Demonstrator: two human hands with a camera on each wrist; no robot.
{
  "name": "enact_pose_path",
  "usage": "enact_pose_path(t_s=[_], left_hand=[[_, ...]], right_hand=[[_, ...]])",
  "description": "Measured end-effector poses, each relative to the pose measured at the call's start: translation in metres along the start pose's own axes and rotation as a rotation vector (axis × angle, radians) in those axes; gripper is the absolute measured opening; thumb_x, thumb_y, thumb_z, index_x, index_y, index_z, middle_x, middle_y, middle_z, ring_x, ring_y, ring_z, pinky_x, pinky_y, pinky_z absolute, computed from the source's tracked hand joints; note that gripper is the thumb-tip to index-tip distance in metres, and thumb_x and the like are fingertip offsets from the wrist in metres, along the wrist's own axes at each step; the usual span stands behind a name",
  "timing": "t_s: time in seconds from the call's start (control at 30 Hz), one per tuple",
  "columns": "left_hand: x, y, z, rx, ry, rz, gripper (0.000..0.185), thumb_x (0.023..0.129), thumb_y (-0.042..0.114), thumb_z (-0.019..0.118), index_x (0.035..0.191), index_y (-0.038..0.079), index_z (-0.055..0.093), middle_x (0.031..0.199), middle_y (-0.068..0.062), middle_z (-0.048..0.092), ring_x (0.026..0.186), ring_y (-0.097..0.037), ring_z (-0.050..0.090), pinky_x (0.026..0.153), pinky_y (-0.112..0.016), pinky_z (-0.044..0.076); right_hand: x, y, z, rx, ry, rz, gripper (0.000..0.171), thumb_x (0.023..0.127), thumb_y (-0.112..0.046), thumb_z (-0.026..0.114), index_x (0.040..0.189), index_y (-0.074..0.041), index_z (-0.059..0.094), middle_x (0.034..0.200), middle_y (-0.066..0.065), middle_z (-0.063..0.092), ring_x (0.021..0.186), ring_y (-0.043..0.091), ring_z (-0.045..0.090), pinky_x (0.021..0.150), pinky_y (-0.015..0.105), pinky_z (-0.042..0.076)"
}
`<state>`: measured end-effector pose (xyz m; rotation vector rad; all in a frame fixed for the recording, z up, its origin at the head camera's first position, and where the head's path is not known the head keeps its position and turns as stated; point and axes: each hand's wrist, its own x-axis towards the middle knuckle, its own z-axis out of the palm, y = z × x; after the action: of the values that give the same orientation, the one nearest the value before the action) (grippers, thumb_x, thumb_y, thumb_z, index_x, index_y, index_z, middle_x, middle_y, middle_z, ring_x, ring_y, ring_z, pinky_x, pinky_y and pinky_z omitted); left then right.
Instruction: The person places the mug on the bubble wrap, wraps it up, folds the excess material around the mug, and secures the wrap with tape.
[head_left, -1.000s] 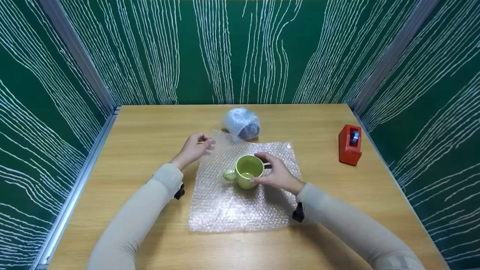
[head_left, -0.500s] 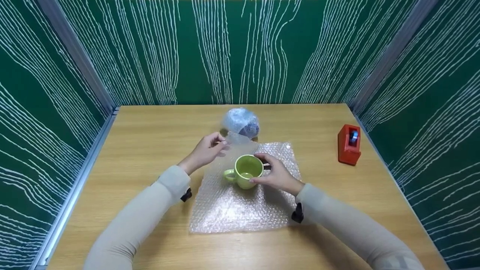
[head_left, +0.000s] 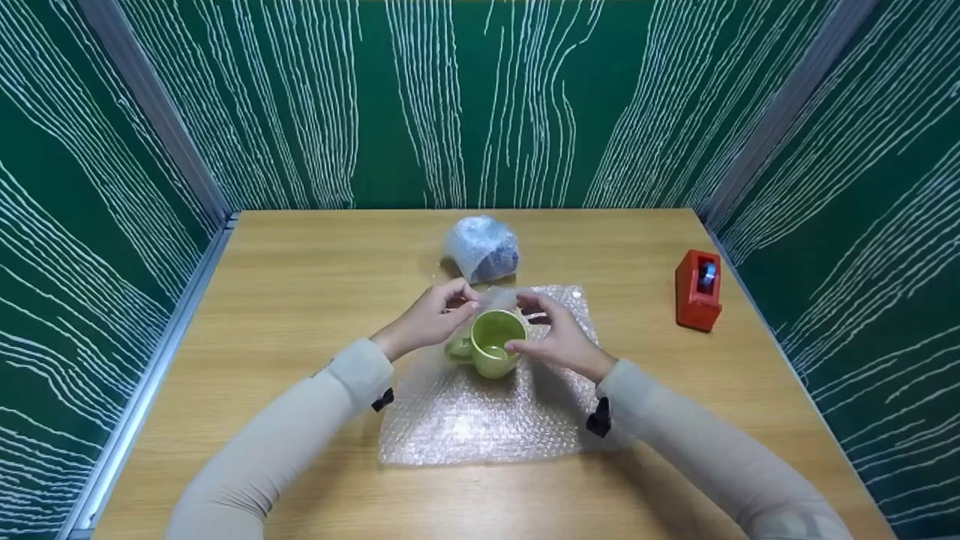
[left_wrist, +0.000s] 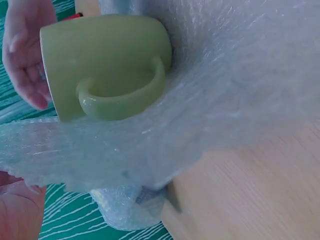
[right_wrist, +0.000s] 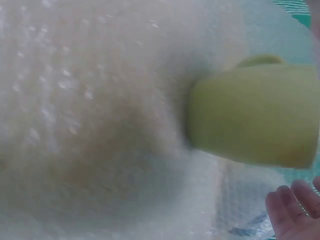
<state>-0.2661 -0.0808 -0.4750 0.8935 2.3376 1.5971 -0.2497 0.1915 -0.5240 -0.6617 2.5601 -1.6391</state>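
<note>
A green mug (head_left: 499, 352) stands on a sheet of bubble wrap (head_left: 480, 420), its handle to the left. My left hand (head_left: 439, 315) pinches the sheet's far left corner, lifted up beside the mug. In the left wrist view the raised bubble wrap (left_wrist: 135, 150) passes along the mug's handle side, with part of my left hand (left_wrist: 20, 210) at the lower left. My right hand (head_left: 559, 337) is at the mug's right side, thumb near the rim. The right wrist view has its fingers (right_wrist: 285, 205) loosely extended, a gap between them and the mug (right_wrist: 255, 115).
Behind the sheet sits a bubble-wrapped bundle (head_left: 481, 247) with something dark inside. A red tape dispenser (head_left: 697, 292) stands at the right of the wooden table (head_left: 315, 255). Green walls (head_left: 375, 112) with white lines enclose the back and sides.
My left hand has moved right towards the mug, drawing the bubble wrap's corner up and over beside the handle. My right hand's fingers have loosened from the mug, which stays in place.
</note>
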Motion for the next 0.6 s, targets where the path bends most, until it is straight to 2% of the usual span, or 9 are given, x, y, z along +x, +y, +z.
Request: enact_pose_path(t_s=[0.2, 0.33, 0.47, 0.6], left_hand=[[-0.003, 0.004, 0.005, -0.012, -0.05, -0.004, 0.017, 0.108, 0.006, 0.061, 0.114, -0.008, 0.068, 0.125, -0.027, 0.073, 0.121, -0.044, 0.071, 0.11, -0.045, 0.059], [-0.004, 0.007, 0.011, -0.03, -0.071, -0.023, 0.019, 0.106, 0.006, 0.066, 0.116, -0.009, 0.073, 0.126, -0.026, 0.075, 0.119, -0.04, 0.072, 0.106, -0.041, 0.061], [-0.004, 0.007, 0.015, -0.005, -0.079, -0.023, 0.017, 0.104, 0.005, 0.071, 0.114, -0.007, 0.078, 0.126, -0.023, 0.077, 0.121, -0.035, 0.073, 0.106, -0.038, 0.062], [-0.004, 0.008, 0.014, 0.036, -0.106, -0.021, 0.017, 0.102, 0.008, 0.075, 0.111, -0.004, 0.082, 0.126, -0.02, 0.078, 0.124, -0.035, 0.071, 0.108, -0.041, 0.06]], right_hand=[[0.009, -0.014, -0.013, -0.038, 0.068, -0.075, 0.074, 0.08, -0.005, 0.094, 0.143, 0.01, 0.059, 0.142, 0.028, 0.066, 0.133, 0.051, 0.06, 0.118, 0.064, 0.048], [0.013, -0.021, -0.017, -0.078, 0.09, -0.156, 0.061, 0.08, -0.005, 0.094, 0.134, 0.006, 0.069, 0.136, 0.023, 0.073, 0.127, 0.043, 0.067, 0.116, 0.059, 0.051], [0.014, -0.027, -0.018, -0.107, 0.063, -0.226, 0.043, 0.083, -0.005, 0.092, 0.123, 0.0, 0.077, 0.129, 0.018, 0.077, 0.123, 0.039, 0.07, 0.115, 0.056, 0.053], [0.013, -0.028, -0.017, -0.089, 0.001, -0.291, 0.024, 0.086, -0.001, 0.088, 0.11, -0.001, 0.082, 0.123, 0.02, 0.079, 0.123, 0.041, 0.072, 0.116, 0.052, 0.053]])
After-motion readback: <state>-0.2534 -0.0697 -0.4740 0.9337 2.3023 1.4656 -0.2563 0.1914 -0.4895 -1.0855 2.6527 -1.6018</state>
